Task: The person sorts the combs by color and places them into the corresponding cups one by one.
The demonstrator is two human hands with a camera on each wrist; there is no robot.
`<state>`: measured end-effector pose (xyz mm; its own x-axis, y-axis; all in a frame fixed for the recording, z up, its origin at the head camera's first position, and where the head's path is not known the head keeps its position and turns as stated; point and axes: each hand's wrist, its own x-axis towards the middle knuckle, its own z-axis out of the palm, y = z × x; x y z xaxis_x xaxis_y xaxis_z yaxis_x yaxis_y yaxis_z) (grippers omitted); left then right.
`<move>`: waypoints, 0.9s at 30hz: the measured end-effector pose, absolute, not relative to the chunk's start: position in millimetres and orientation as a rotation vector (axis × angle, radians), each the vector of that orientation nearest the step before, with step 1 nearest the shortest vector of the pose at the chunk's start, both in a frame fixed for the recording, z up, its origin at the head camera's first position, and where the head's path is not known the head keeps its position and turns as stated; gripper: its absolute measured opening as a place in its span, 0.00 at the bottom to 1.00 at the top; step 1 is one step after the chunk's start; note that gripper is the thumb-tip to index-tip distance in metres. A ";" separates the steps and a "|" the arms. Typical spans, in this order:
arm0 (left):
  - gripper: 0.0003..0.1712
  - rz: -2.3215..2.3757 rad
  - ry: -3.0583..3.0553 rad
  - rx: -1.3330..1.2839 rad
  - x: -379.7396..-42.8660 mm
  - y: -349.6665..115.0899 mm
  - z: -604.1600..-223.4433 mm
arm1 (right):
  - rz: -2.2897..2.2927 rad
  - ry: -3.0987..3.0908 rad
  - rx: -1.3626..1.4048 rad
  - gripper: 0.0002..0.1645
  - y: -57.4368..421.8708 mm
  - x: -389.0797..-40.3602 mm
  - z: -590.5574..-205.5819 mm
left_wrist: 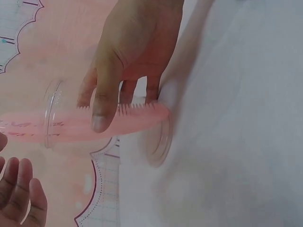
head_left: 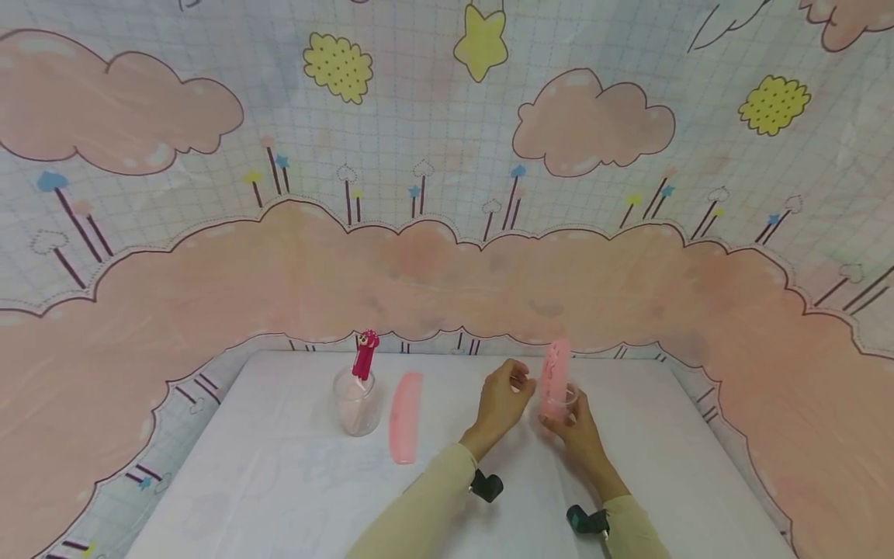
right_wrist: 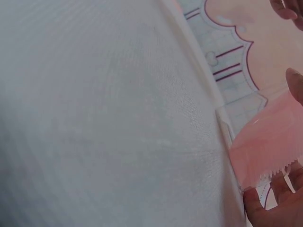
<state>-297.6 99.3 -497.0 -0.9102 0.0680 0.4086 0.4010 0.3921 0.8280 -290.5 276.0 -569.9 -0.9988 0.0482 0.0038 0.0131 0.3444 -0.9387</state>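
Toward the right of the table in the head view, my right hand (head_left: 578, 436) grips a clear cup (head_left: 572, 396) around its side. Inside the cup stands a pink comb (head_left: 556, 361), its upper end well above the rim. In the left wrist view the comb (left_wrist: 137, 124) shows its teeth through the clear wall, with the right thumb and fingers around the cup. My left hand (head_left: 503, 400) is just left of the cup, apart from it, fingers loosely bent and holding nothing. The right wrist view shows the comb (right_wrist: 265, 146) near the cup's base.
Left of my hands, another pink comb (head_left: 405, 419) lies flat on the white-covered table (head_left: 279, 481). Beside it stands a second clear cup (head_left: 358, 419) holding a white stick with a red figure (head_left: 365, 357) on top. A patterned cloth (head_left: 447, 279) hangs behind the table.
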 end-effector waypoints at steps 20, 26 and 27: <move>0.07 -1.446 -2.275 -0.469 -284.2 49.3 -488.5 | 1.762 -2.603 -0.031 0.62 278.7 -289.2 -567.8; 0.06 -1.435 -2.311 -0.422 -281.1 39.3 -489.9 | 1.759 -2.614 -0.027 0.64 280.5 -289.3 -569.7; 0.05 -1.433 -2.316 -0.413 -280.3 37.6 -490.4 | 1.760 -2.616 -0.027 0.65 280.7 -289.5 -570.1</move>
